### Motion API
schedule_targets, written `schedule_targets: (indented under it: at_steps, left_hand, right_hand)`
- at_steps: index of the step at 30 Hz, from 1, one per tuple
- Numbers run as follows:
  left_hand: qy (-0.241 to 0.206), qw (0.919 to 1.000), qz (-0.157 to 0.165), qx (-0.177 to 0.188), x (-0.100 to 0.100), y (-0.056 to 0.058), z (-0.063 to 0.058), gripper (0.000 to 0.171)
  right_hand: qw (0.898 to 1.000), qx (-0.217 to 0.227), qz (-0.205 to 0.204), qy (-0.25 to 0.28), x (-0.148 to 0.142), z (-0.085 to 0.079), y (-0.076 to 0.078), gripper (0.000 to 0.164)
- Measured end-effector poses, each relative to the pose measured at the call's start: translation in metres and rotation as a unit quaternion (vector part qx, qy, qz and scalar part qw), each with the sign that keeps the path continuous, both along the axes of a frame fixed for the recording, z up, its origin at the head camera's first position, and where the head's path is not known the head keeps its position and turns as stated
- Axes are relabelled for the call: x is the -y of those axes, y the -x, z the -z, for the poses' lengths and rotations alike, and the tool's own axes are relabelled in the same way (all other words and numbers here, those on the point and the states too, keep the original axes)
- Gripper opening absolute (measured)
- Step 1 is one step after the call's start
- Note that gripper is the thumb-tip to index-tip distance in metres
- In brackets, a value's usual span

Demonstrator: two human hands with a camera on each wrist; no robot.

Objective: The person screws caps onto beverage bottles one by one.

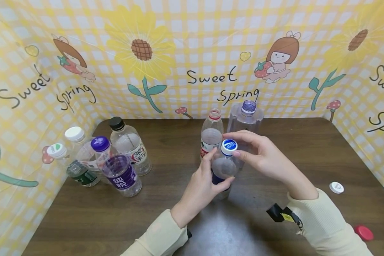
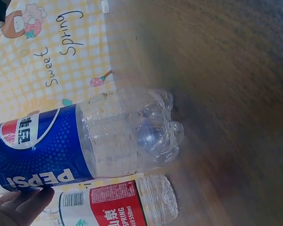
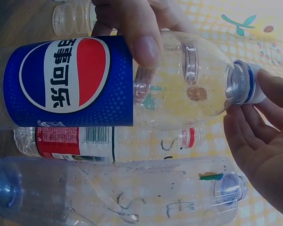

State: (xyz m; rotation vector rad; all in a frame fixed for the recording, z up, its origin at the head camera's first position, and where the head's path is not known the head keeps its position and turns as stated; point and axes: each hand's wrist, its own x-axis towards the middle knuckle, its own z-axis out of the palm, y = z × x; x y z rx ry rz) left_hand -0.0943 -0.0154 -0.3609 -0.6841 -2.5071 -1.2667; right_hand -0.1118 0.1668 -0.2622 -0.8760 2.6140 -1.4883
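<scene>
A clear Pepsi bottle (image 3: 70, 80) with a blue label stands upright in front of me. My left hand (image 1: 203, 181) grips it round its upper body, thumb on the near side. With thumb and fingers my right hand (image 1: 264, 156) pinches the white and blue bottle cap (image 1: 229, 146) at the neck. In the right wrist view the cap sits on the bottle's mouth. Just behind stand an uncapped water bottle (image 1: 212, 135) with a red label and red neck ring, and a larger uncapped bluish bottle (image 1: 244, 119).
At the left stand several capped empty bottles, among them a purple-label bottle (image 1: 120, 176) and a black-capped bottle (image 1: 129, 142). A white cap (image 1: 336, 187) and a red cap (image 1: 364, 233) lie at the right of the wooden table (image 1: 166, 142). Patterned cloth (image 1: 192, 46) encloses the back and sides.
</scene>
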Motion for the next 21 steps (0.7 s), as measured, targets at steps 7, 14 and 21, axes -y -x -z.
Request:
schedule_targets:
  at_steps: [7,14,21]
  left_hand:
    - [0.000,1.0000,0.002,-0.003,0.000,0.000,0.000,0.087]
    - [0.002,1.0000,-0.004,-0.004,-0.001,0.000,0.001,0.086]
    - [-0.001,0.9998,-0.006,0.017,-0.001,-0.001,-0.001,0.086]
  right_hand:
    - [1.000,0.005,0.026,-0.001,0.002,0.001,0.002,0.035]
    - [0.998,0.038,0.043,0.000,0.000,0.000,0.002,0.039]
    - [0.998,0.059,-0.004,0.009,-0.010,-0.004,0.001,0.043]
